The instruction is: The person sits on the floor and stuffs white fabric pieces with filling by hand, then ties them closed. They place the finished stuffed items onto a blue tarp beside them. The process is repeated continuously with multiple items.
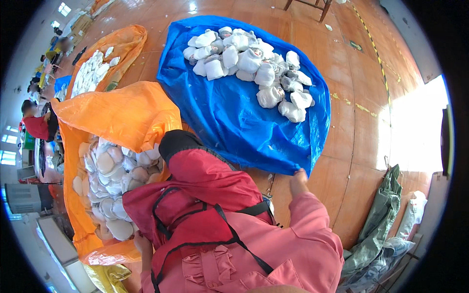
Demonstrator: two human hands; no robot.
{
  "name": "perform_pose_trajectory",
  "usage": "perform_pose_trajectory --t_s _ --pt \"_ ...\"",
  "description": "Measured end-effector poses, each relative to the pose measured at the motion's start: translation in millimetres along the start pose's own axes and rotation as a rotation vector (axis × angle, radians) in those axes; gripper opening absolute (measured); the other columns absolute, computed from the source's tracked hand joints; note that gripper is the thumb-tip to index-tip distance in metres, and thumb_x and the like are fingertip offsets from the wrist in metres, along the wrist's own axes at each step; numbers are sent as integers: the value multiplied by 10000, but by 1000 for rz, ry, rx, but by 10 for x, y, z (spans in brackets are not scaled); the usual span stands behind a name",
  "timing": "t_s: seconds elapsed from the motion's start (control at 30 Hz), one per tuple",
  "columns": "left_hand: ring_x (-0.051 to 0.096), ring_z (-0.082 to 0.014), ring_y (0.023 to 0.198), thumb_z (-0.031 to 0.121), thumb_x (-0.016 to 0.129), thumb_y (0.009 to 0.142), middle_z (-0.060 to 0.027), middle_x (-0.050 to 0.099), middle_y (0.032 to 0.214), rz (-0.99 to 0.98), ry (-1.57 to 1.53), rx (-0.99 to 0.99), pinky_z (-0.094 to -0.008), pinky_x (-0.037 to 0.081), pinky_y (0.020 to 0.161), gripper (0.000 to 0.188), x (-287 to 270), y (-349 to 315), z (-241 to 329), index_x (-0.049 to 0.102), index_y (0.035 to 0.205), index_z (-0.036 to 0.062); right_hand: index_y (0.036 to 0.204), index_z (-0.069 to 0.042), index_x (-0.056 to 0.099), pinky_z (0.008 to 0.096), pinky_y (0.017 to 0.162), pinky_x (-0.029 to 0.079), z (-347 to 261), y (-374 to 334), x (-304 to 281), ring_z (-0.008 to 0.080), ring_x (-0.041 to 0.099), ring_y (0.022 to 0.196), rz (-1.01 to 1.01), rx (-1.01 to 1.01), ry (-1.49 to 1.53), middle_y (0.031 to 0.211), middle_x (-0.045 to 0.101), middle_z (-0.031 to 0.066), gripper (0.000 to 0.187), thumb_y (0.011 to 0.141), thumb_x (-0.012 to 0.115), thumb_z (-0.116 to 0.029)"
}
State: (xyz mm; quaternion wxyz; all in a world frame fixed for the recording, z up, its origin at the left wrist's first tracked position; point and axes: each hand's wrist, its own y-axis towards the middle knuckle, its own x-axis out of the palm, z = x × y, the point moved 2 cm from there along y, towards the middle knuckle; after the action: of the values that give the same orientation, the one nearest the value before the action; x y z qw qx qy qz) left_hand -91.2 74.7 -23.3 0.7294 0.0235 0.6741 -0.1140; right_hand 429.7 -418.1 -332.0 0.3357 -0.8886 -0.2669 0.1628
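Note:
My right hand (299,182) is closed on the near right edge of a large blue plastic sheet (215,112), pulling that edge into a point. Toward the sheet's far side lies a heap of white rounded bundles (239,56), several with grey parts showing. My left hand (142,244) hangs low beside my red apron (195,195), next to an orange plastic bag (117,110); its fingers are mostly hidden, and I cannot see whether it holds anything. White and cream oval pads (110,171) fill the mouth of this bag.
Farther left, a second orange sheet (129,44) carries more white pieces (93,71). People (39,122) sit along the left wall. Folded green sacking (378,219) lies at the right, near clear plastic. Wooden stool legs (322,10) stand at the far edge.

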Motion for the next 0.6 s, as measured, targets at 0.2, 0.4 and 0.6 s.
perform_pose_trajectory --t_s 0.2,0.4,0.6 --pt "672 -362 879 203 565 841 -201 701 940 -61 -107 -128 -444 506 747 300 266 27 -217 684 1057 31 865 -59 643 328 552 435 -1281 695 -90 162 511 579 60 -197 -23 699 574 34 120 923 563 -127" --pt "678 -356 870 277 607 837 -183 709 925 -45 -140 -187 -443 514 727 301 639 -15 -550 690 1006 43 1030 -86 667 390 649 503 -715 435 -690 208 576 725 145 95 -652 874 644 81 189 933 552 -201" --pt "676 -350 813 287 615 837 -193 702 883 -39 -221 -174 -442 501 685 316 847 -131 -933 685 967 8 985 -180 645 361 575 492 328 -464 -1246 186 554 649 -320 413 -1261 797 614 40 108 884 647 -142"
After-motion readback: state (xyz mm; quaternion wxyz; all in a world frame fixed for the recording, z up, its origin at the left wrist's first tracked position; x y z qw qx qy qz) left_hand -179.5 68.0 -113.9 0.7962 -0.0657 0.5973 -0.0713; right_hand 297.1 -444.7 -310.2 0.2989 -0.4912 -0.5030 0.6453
